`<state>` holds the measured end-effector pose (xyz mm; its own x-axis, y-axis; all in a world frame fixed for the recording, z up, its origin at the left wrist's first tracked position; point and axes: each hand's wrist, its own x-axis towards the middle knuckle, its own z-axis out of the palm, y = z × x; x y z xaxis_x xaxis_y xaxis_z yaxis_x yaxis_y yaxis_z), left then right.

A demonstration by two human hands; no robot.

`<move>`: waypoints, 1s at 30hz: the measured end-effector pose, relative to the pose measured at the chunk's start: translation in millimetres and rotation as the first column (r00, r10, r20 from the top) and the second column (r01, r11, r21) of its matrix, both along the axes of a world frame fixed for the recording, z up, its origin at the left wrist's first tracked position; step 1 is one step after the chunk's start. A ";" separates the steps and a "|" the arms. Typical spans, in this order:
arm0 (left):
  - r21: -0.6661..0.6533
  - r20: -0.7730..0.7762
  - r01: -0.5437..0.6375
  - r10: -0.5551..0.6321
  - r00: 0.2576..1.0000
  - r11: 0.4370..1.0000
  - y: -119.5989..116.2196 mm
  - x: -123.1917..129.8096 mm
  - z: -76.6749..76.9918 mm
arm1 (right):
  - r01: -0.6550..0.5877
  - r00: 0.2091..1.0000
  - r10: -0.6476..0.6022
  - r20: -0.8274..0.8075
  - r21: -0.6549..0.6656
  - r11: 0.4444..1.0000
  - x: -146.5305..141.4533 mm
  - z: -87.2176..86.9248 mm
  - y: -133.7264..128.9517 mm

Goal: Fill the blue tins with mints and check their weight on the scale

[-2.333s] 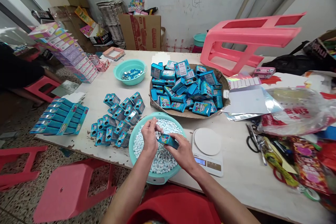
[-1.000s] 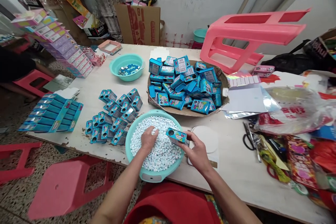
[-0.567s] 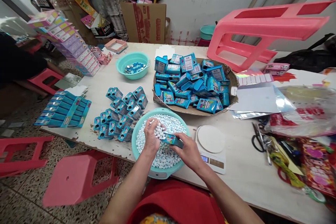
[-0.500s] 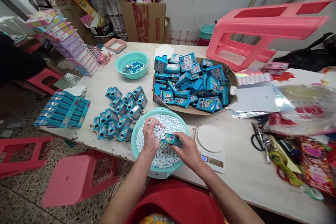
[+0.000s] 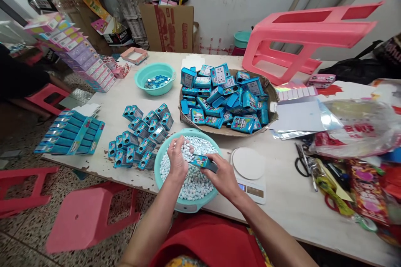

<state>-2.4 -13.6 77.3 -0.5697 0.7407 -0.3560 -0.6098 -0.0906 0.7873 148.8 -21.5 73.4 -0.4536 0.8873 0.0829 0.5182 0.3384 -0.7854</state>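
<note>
My right hand [image 5: 223,176] grips a small blue candy tin [image 5: 200,161], tilted with one end toward my left hand. My left hand [image 5: 177,159] is cupped beside that end, with small white candies [image 5: 187,150] in its curled fingers. Both hands are over a turquoise basin [image 5: 158,175] of loose white and pale blue candies [image 5: 196,190]. Left of the basin, several similar tins [image 5: 145,145] stand in a group, dark round openings showing on top. Behind the basin, a cut-down cardboard box [image 5: 275,110] is heaped with more blue tins [image 5: 216,112].
A white scale [image 5: 249,164] sits right of the basin. A second turquoise basin [image 5: 171,85] holds blue and silver round pieces. Blue display boxes [image 5: 70,133] lie at the left edge. Scissors [image 5: 301,160] and plastic bags [image 5: 360,129] are right. A pink stool [image 5: 282,33] rests on the table.
The view has shifted slightly. My left hand stays cupped at the tin's end, with more candies showing in its fingers. My right hand keeps its grip on the tin.
</note>
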 end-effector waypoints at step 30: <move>0.072 -0.124 -0.025 0.034 0.992 0.997 8.1 4.6 12.8 | 0.042 0.988 -0.050 -0.147 -0.053 0.998 -4.4 10.3 0.9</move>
